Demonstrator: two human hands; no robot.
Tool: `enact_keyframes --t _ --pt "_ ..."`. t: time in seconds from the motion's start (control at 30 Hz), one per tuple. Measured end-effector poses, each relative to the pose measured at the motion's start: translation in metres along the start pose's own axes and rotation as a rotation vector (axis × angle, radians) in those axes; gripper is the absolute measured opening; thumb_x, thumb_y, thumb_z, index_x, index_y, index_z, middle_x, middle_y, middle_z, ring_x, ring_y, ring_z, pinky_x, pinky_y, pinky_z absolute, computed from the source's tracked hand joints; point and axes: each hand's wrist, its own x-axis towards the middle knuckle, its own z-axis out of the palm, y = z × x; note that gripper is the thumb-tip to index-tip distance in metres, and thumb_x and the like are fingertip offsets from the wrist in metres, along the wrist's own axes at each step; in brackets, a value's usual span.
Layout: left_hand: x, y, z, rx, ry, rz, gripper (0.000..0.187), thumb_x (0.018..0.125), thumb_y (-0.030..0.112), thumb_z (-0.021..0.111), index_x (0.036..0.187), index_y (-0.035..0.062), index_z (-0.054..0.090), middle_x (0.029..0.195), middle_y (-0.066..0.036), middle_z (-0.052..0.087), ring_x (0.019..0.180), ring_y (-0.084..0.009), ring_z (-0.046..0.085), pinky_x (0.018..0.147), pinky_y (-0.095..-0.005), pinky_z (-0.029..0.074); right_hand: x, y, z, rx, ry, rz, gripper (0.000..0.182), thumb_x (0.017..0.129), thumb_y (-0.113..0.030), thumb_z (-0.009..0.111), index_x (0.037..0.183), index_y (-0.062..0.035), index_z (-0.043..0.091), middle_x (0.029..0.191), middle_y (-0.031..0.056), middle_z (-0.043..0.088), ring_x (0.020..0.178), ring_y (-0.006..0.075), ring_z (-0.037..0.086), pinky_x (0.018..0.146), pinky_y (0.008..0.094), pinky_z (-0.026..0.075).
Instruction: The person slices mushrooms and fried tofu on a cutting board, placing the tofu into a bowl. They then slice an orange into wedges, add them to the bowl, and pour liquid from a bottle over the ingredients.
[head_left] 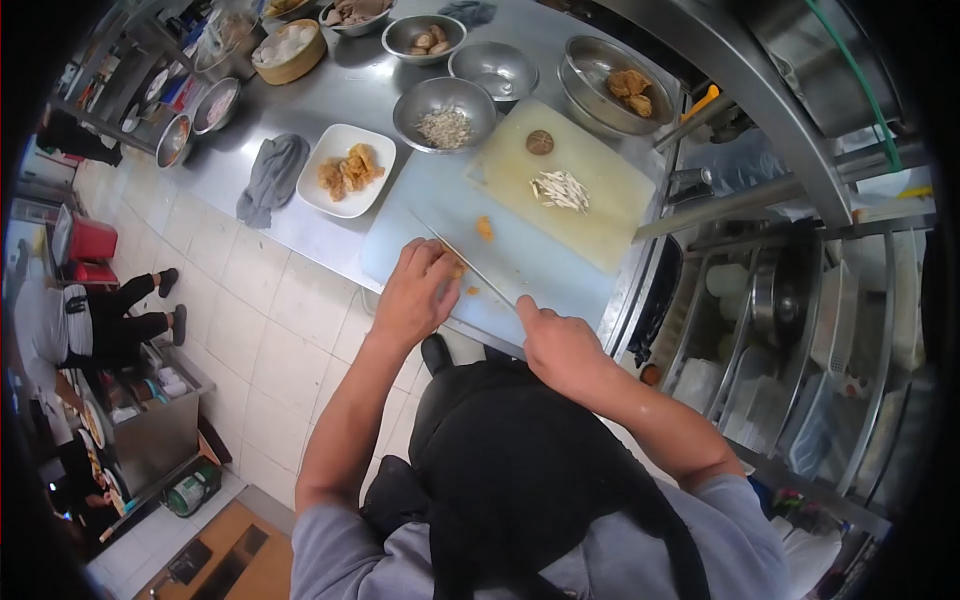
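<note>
My right hand (558, 345) is closed round the handle of a kitchen knife (474, 266). Its blade slants up and left across the pale blue cutting board (397, 213), beside my left hand's fingers. With curled fingers, my left hand (414, 290) presses an orange-brown piece of food (459, 270) against the board, mostly hidden by the hand. Another orange piece (485, 228) lies beyond the blade, and a small scrap (473, 291) sits on the near side. A yellowish cutting board (612, 215) overlaps the blue one, bearing white strips (560, 191) and a brown mushroom (540, 143).
A white square dish (384, 152) of orange-brown pieces and a grey cloth (273, 178) lie to the left. Several steel bowls line the back, including one of chopped bits (407, 116). Metal shelving (770, 375) stands right. A person (110, 310) stands far left.
</note>
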Motion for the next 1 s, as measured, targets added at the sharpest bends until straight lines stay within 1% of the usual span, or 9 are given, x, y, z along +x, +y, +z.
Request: enact_keyframes --t 0.2,0.3,0.37,0.5,0.6,0.67,0.77,0.93,1.0 --pt "-0.003 -0.005 0.005 -0.048 0.084 -0.017 0.034 0.075 0.001 0.075 0.107 0.0069 0.066 0.112 -0.012 0.058 0.109 -0.0355 0.057 0.092 -0.0429 0.051 -0.026 -0.008 -0.013 -0.1 -0.037 0.003 0.025 0.09 -0.005 0.055 0.11 0.0014 0.042 0.082 0.0253 0.064 0.074 0.0466 0.065 0.069 0.0544 0.053" --pt "-0.006 -0.009 0.007 -0.095 0.082 -0.004 0.035 0.074 0.001 0.075 0.107 0.0061 0.066 0.111 -0.012 0.058 0.106 -0.0345 0.058 0.091 -0.0427 0.052 -0.022 -0.016 -0.016 -0.148 -0.114 0.095 0.027 0.087 -0.002 0.056 0.11 0.002 0.043 0.082 0.0249 0.064 0.076 0.0465 0.066 0.069 0.0532 0.054" --pt "-0.008 -0.009 0.01 -0.114 0.101 -0.013 0.035 0.073 0.001 0.075 0.106 0.0054 0.066 0.111 -0.012 0.058 0.107 -0.0342 0.059 0.09 -0.0427 0.052 -0.001 -0.02 -0.008 -0.099 0.02 -0.042 0.03 0.084 0.001 0.057 0.111 0.0025 0.043 0.082 0.0245 0.064 0.078 0.0459 0.068 0.07 0.0519 0.055" --pt "-0.007 -0.008 0.013 -0.139 0.162 -0.05 0.035 0.073 0.001 0.075 0.107 0.005 0.065 0.112 -0.013 0.058 0.108 -0.0353 0.058 0.091 -0.0435 0.052 0.025 -0.025 0.003 -0.219 0.046 -0.003 0.027 0.084 0.001 0.059 0.108 -0.0001 0.046 0.087 0.0229 0.068 0.081 0.043 0.07 0.073 0.0507 0.056" --pt "-0.011 -0.013 0.011 -0.148 0.113 -0.042 0.034 0.074 0.001 0.075 0.107 0.0049 0.065 0.112 -0.013 0.058 0.11 -0.0363 0.058 0.092 -0.044 0.052 0.01 -0.02 -0.008 -0.2 -0.118 0.063 0.028 0.085 0.002 0.059 0.11 0.0004 0.047 0.09 0.025 0.069 0.082 0.043 0.07 0.072 0.0515 0.056" --pt "-0.012 -0.012 0.014 -0.112 0.1 -0.01 0.031 0.074 0.0 0.073 0.102 0.002 0.062 0.114 -0.015 0.057 0.113 -0.0375 0.057 0.096 -0.0437 0.051 0.038 -0.007 0.017 -0.13 -0.058 0.03 0.033 0.085 0.001 0.059 0.116 0.0017 0.047 0.093 0.0267 0.069 0.085 0.0435 0.07 0.073 0.0519 0.056" --pt "-0.013 -0.009 0.007 -0.117 0.064 -0.006 0.032 0.075 0.0 0.072 0.105 0.0019 0.062 0.116 -0.015 0.057 0.116 -0.038 0.056 0.097 -0.0445 0.051 0.065 -0.013 0.018 -0.108 -0.029 0.039 0.036 0.086 -0.001 0.059 0.12 0.0026 0.046 0.089 0.0265 0.069 0.085 0.0447 0.07 0.075 0.0526 0.055" --pt "-0.022 -0.008 0.003 -0.036 0.06 -0.035 0.035 0.076 -0.001 0.071 0.11 0.002 0.062 0.123 -0.016 0.056 0.12 -0.0383 0.054 0.099 -0.0451 0.05 0.041 0.024 0.019 0.073 0.041 0.037 0.036 0.088 -0.006 0.06 0.119 0.0031 0.045 0.085 0.0264 0.069 0.084 0.0458 0.069 0.077 0.0542 0.055" --pt "-0.017 -0.008 0.004 -0.007 0.044 -0.016 0.036 0.076 -0.001 0.071 0.111 0.0021 0.063 0.125 -0.017 0.055 0.121 -0.0381 0.054 0.099 -0.0447 0.05 0.035 0.034 0.018 0.05 0.023 0.148 0.037 0.088 -0.008 0.061 0.119 0.003 0.044 0.086 0.0267 0.068 0.086 0.0458 0.068 0.078 0.0543 0.054"
